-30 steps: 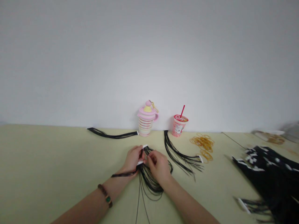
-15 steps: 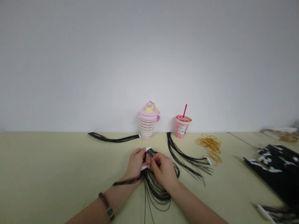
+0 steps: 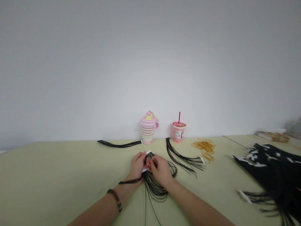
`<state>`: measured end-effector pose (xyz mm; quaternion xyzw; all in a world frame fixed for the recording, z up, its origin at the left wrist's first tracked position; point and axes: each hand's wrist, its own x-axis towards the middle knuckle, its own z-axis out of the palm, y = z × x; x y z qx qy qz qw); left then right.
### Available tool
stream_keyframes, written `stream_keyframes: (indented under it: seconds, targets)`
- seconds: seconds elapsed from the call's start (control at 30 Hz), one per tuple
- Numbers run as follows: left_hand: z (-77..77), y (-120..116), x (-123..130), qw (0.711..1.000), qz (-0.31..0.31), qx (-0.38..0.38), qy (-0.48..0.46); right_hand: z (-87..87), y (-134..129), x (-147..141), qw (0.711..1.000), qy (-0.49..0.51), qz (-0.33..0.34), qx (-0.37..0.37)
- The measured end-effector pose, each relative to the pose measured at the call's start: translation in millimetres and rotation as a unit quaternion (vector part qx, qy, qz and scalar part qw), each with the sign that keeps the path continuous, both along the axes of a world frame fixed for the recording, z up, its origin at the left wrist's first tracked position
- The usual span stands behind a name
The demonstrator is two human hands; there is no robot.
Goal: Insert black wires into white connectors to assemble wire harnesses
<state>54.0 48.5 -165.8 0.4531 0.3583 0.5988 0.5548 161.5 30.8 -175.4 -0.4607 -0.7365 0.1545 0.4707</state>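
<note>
Both my hands meet at the middle of the table, over a bundle of thin black cords point(image 3: 155, 186) bound with a white paper strip point(image 3: 145, 161). My left hand point(image 3: 138, 164) pinches the bundle at the strip, and my right hand point(image 3: 160, 171) holds the same spot from the other side. The fingers hide most of the strip. Long cord ends hang down toward me, past my wrists. A dark beaded bracelet point(image 3: 115, 199) circles my left wrist.
Two more black cord bundles lie nearby: one point(image 3: 119, 144) at the back edge, one point(image 3: 183, 160) to the right. Beyond are a pink striped bottle point(image 3: 148, 131), a red-strawed cup point(image 3: 178, 132), and yellow rubber bands point(image 3: 204, 149). Black patterned fabric point(image 3: 265, 166) lies at right.
My hands stay together on the bundle. The whole view has shifted and tilted with my head, so the table's back edge now slopes and the far objects sit lower in the picture.
</note>
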Motion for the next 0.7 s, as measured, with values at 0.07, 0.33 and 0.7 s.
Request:
stream_keyframes:
  seconds: [0.07,0.33,0.7]
  targets:
    - [-1.4,-4.8,-1.2,1.000,0.011,0.004,-0.001,-1.1,-2.1,-1.6,1.000,0.003,0.012,0.000]
    - [1.8,-29.8,-6.4,0.999,0.032,-0.007,0.003,2.3,-22.6,-4.8,0.999,0.015,0.041,-0.027]
    - [7.2,-32.3,-2.9,0.998,0.049,-0.040,0.021,0.0,-27.9,3.2,0.999,0.018,0.036,-0.028]
